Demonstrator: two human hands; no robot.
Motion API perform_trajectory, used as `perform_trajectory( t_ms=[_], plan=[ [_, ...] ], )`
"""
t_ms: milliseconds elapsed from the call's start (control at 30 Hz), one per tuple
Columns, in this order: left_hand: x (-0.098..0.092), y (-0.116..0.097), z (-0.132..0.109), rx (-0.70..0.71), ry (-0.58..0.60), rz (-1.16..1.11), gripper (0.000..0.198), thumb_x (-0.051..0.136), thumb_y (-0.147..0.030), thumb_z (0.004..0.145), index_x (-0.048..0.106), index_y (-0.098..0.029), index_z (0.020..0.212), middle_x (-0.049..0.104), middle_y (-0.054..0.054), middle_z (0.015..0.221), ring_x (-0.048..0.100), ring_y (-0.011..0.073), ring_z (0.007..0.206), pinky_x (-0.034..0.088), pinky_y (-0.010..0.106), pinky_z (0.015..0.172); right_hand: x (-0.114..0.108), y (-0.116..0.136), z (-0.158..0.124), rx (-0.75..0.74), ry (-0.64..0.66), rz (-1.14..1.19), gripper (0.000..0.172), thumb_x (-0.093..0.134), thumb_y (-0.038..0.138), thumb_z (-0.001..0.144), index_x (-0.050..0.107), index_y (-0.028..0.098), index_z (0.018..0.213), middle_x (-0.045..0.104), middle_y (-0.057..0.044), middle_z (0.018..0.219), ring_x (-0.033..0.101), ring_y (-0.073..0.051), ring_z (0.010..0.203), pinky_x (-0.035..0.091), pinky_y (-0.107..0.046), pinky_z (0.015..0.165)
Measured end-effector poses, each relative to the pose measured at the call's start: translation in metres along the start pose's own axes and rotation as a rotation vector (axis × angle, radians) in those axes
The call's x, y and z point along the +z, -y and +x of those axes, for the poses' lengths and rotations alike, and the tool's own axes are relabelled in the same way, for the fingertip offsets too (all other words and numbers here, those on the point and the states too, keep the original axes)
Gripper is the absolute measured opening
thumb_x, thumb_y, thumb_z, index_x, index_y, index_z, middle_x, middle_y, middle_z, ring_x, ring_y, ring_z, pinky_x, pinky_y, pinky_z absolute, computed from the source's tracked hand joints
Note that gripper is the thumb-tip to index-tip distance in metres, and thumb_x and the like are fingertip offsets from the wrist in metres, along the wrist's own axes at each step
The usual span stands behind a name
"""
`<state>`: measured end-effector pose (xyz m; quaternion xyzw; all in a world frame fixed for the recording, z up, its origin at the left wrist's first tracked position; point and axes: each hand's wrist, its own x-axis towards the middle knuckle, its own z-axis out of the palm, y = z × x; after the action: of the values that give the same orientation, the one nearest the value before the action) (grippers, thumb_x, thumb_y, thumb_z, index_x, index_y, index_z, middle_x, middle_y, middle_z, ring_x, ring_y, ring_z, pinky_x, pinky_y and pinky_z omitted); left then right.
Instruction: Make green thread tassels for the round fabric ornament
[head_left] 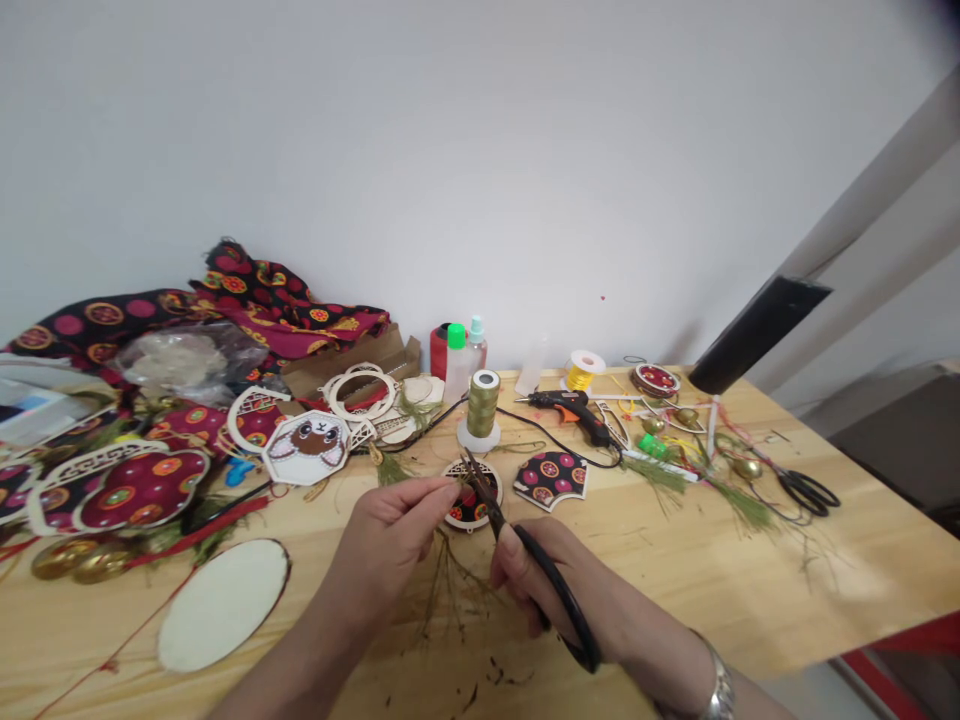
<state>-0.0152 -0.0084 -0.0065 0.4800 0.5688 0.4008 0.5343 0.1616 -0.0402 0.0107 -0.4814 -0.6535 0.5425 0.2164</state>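
My left hand (390, 535) is closed in a pinch, with olive-green thread (444, 560) trailing below its fingertips; the pinched part is mostly hidden. Black-handled scissors (556, 575) are in my right hand (581, 575), their blades pointing up and left beside the left fingertips. The blades look slightly apart. Behind them lies a round wooden frame (474, 520) with patterned cloth inside, partly covered by hand and blades. A spool of olive-green thread (482, 408) stands just beyond. Dark snippets (495, 672) are scattered on the table below my hands.
Left are cloth-covered frames (142, 490), a sheep-face octagon (307, 447), a white oval (223, 605) and patterned fabric (277, 300). Right are a patterned piece (551, 480), a glue gun (574, 412), a yellow spool (583, 372), tassels (742, 503) and other scissors (808, 492). Bottles (456, 365) stand behind.
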Motion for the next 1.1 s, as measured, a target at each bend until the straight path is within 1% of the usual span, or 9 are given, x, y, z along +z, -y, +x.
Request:
perform_trajectory(
  t_ms=[200,300,433,600,733,833,967,1033,1100],
  plan=[
    [0.000,0.001,0.000,0.014,0.019,0.007,0.034,0.060,-0.045,0.074,0.073,-0.014,0.081,0.027,-0.008,0.044,0.020,0.0091,0.045,0.014,0.024,0.043,0.001,0.001,0.001,0.036,0.027,-0.018,0.061,0.024,0.067,0.084,0.053,0.014,0.079,0.041,0.003,0.056,0.035,-0.008,0.049,0.030,-0.021,0.044],
    [0.000,0.002,0.000,0.013,0.027,-0.005,0.034,0.061,-0.046,0.073,0.073,-0.014,0.079,0.027,-0.008,0.044,0.020,0.0090,0.045,0.014,0.024,0.043,-0.001,0.001,0.002,0.042,0.006,0.004,0.060,0.023,0.067,0.085,0.051,0.014,0.078,0.040,0.003,0.057,0.035,-0.008,0.049,0.031,-0.021,0.044],
    [0.000,0.000,-0.001,0.014,0.028,-0.019,0.034,0.062,-0.046,0.072,0.073,-0.014,0.078,0.028,-0.008,0.044,0.020,0.0089,0.045,0.014,0.024,0.043,-0.004,-0.002,0.003,0.034,0.036,0.032,0.057,0.029,0.068,0.083,0.049,0.015,0.076,0.036,0.005,0.055,0.033,-0.007,0.047,0.029,-0.020,0.043],
    [0.001,-0.003,-0.001,0.009,0.016,-0.018,0.032,0.063,-0.042,0.072,0.074,-0.014,0.081,0.029,-0.008,0.043,0.020,0.0085,0.044,0.013,0.024,0.042,-0.001,-0.007,0.002,0.063,0.024,0.094,0.055,0.030,0.068,0.083,0.046,0.016,0.074,0.030,0.006,0.056,0.029,-0.006,0.047,0.026,-0.019,0.041],
    [0.001,-0.002,-0.001,0.001,0.025,-0.011,0.036,0.063,-0.044,0.072,0.074,-0.013,0.085,0.027,-0.009,0.043,0.020,0.0084,0.044,0.012,0.025,0.043,0.001,-0.011,0.005,0.086,0.035,0.098,0.055,0.032,0.068,0.082,0.045,0.016,0.070,0.028,0.006,0.056,0.028,-0.006,0.047,0.023,-0.019,0.040],
    [0.000,0.002,0.001,0.000,0.022,-0.013,0.039,0.062,-0.046,0.072,0.073,-0.012,0.088,0.027,-0.009,0.043,0.020,0.0083,0.044,0.012,0.024,0.043,-0.002,-0.014,0.005,0.098,0.014,0.078,0.054,0.033,0.067,0.082,0.045,0.016,0.070,0.028,0.006,0.055,0.027,-0.006,0.046,0.022,-0.019,0.040],
    [-0.003,0.007,0.005,0.008,-0.025,-0.040,0.038,0.064,-0.046,0.071,0.073,-0.013,0.087,0.030,-0.008,0.043,0.021,0.0076,0.044,0.014,0.023,0.043,-0.010,-0.014,-0.006,0.043,0.039,0.002,0.045,0.037,0.058,0.086,0.048,0.015,0.074,0.033,0.005,0.057,0.029,-0.007,0.049,0.025,-0.019,0.042],
    [-0.004,0.008,0.006,0.010,-0.081,-0.100,0.036,0.068,-0.045,0.068,0.073,-0.013,0.085,0.033,-0.008,0.044,0.023,0.0070,0.044,0.015,0.022,0.042,-0.015,-0.011,-0.015,0.023,0.091,-0.069,0.035,0.045,0.049,0.085,0.051,0.015,0.075,0.037,0.005,0.059,0.030,-0.007,0.051,0.025,-0.019,0.043],
    [-0.006,0.007,0.008,0.013,-0.154,-0.202,0.033,0.071,-0.043,0.065,0.073,-0.014,0.081,0.037,-0.008,0.046,0.024,0.0059,0.043,0.016,0.021,0.041,-0.020,-0.006,-0.024,0.029,0.163,-0.173,0.023,0.053,0.038,0.080,0.054,0.016,0.073,0.040,0.005,0.058,0.031,-0.007,0.051,0.025,-0.019,0.044]
  ],
)
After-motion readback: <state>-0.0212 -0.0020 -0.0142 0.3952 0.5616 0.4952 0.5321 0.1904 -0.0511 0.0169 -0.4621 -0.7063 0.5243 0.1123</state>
